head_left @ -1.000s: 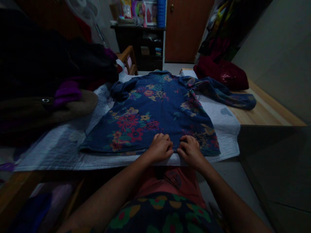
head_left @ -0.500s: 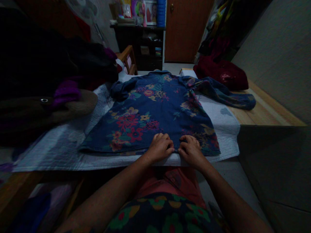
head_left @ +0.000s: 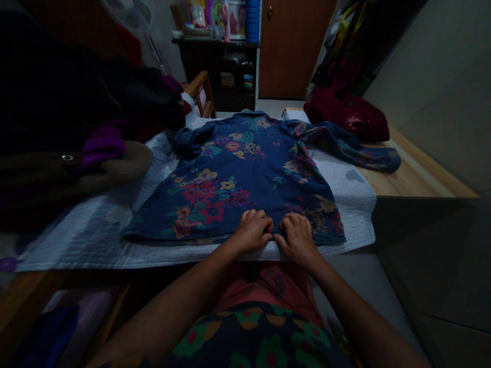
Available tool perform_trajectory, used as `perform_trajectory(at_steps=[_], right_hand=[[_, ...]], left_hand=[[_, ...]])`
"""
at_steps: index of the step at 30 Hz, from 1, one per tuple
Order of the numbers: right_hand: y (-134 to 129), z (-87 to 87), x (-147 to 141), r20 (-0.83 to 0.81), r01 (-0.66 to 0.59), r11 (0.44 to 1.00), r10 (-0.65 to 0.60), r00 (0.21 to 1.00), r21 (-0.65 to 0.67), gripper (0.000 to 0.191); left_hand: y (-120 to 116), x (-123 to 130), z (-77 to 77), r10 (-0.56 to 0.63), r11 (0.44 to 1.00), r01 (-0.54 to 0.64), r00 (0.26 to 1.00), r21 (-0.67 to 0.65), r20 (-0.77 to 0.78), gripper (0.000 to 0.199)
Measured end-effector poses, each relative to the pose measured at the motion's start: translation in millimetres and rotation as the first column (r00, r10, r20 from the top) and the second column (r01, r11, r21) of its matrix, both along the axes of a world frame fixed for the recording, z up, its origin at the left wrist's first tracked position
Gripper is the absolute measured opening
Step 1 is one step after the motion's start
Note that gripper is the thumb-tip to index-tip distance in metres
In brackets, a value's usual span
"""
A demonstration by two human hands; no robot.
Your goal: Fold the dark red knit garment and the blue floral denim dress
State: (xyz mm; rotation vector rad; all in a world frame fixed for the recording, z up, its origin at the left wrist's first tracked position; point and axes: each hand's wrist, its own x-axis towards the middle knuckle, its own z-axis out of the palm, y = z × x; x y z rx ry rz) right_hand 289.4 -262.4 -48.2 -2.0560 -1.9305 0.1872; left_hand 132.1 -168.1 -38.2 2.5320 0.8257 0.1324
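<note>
A dark blue floral shirt lies spread out with its collar at the far end and its hem towards me. Its right-hand sleeve stretches out to the side, while the other sleeve is bunched near the shoulder. My left hand is closed on the hem near its middle, fingers curled over the cloth and thumb at the edge. Just beside it, my right hand is also closed on the hem, its thumb pointing towards the left hand. The fingertips of both hands are partly hidden.
Under the shirt is a pale quilted cover. Dark clothes and a brown furry piece are heaped on the left. A maroon bundle rests on a wooden board at right. A shelf and door stand behind.
My right hand has shifted slightly left, and its thumb now reaches closer to my left hand. The left hand and the shirt look almost unchanged; the view has moved a little.
</note>
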Motion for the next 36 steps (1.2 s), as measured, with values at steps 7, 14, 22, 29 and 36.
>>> perform_trajectory(at_steps=[7, 14, 22, 29, 36], right_hand=[[-4, -1.6, 24, -0.101, -0.071, 0.997, 0.067, 0.993, -0.035, 0.025], [-11, 2.0, 41, -0.195, -0.076, 0.995, 0.062, 0.979, -0.065, 0.035], [-8, 5.6, 28, -0.206, -0.077, 0.996, 0.066, 0.976, -0.046, 0.007], [-4, -5.1, 25, -0.229, -0.007, 1.0, 0.006, 0.973, -0.003, 0.005], [-2, -5.2, 23, -0.096, 0.014, 1.0, -0.014, 0.995, -0.004, 0.006]], left_hand=[[2, -1, 1.5, -0.029, 1.0, 0.028, 0.999, -0.011, -0.018, 0.007], [1, -1, 3.1, -0.031, 0.999, 0.031, 0.999, -0.025, -0.011, 0.006], [2, -2, 0.4, -0.038, 0.999, 0.038, 0.999, -0.011, 0.001, 0.007], [-2, 0, 0.6, -0.004, 1.0, 0.004, 1.0, 0.017, 0.0, 0.013], [-7, 8, 2.3, 0.091, 0.996, -0.09, 0.996, 0.025, -0.027, 0.025]])
